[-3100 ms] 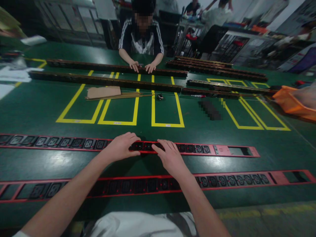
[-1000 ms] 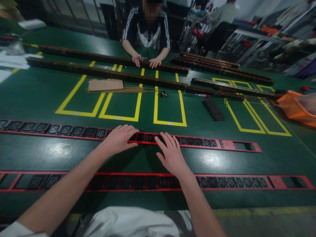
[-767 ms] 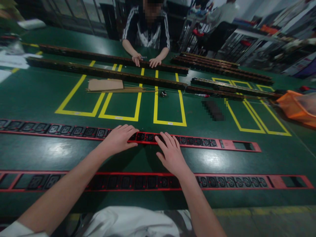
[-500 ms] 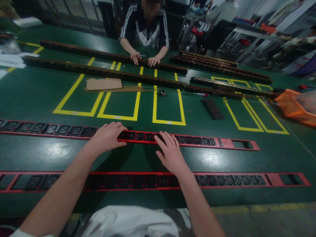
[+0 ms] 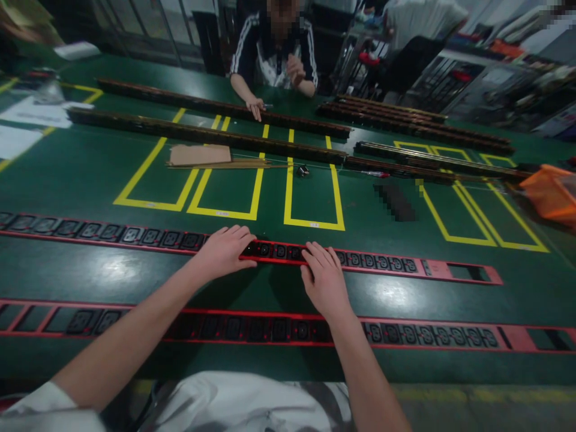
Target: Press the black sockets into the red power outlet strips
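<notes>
A long red power strip (image 5: 297,254) with a row of black sockets lies across the green table. My left hand (image 5: 227,252) grips it near the middle, fingers over the far edge and thumb at the near edge. Farther right, my right hand (image 5: 326,279) holds the same strip, its fingers bent over the sockets and its thumb on the near side. Some sockets are hidden beneath both hands. A second red power strip (image 5: 432,334) lies closer to me, under my forearms, with several unfilled openings at its left end.
Across the table (image 5: 265,288) sits another person (image 5: 274,54), one hand on a long dark rail (image 5: 148,98). A second rail (image 5: 202,133), a cardboard piece (image 5: 200,155) and a small dark part (image 5: 303,171) lie beyond my strip. An orange bag (image 5: 551,192) is at right.
The view has shifted slightly. My hands and the farther red strip have moved a little to the right across the table. The other person has raised one hand off the rail.
</notes>
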Tool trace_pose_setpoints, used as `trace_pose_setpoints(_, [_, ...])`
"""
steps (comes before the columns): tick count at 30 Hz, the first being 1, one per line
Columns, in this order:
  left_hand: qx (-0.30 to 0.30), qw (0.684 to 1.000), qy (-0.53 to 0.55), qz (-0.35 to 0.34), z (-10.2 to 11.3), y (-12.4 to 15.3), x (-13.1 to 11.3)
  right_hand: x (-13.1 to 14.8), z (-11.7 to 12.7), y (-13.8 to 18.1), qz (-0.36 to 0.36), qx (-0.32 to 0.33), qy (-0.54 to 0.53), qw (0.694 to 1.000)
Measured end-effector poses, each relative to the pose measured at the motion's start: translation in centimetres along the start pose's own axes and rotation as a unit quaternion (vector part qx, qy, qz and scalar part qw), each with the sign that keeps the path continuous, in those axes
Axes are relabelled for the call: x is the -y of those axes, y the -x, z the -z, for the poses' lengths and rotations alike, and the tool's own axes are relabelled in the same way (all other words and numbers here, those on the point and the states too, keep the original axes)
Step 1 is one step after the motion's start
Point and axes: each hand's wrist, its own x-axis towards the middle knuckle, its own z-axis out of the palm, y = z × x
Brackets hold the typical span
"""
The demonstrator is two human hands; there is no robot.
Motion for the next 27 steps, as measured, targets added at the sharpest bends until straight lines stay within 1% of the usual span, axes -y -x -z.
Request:
trace_pose_setpoints(6, [0.003, 1.0, 0.027, -0.002, 0.08, 0.17, 0.52, 0.17, 0.13, -0.07, 0.018, 0.021, 0.006, 1.0])
trace_pose_setpoints(12, [-0.003, 0.999, 0.046, 0.002, 0.24, 0.34, 0.48, 0.14, 0.0, 0.01, 0.044, 0.054, -0.003, 0.998])
trace_pose_setpoints(20, [0.003, 0.999, 0.044, -0.001, 0.13, 0.28, 0.55, 0.58, 0.28, -0.06, 0.043, 0.093, 0.016, 0.995])
trace_pose_setpoints(24, [0.0, 0.999, 0.041, 0.002, 0.16, 0.31, 0.5, 0.68, 0.36, -0.07, 0.032, 0.095, 0.004, 0.995])
trace_pose_setpoints(27, [-0.006, 0.999, 0.048, 0.001, 0.09, 0.36, 0.54, 0.7, 0.39, -0.06, 0.038, 0.095, 0.002, 0.995])
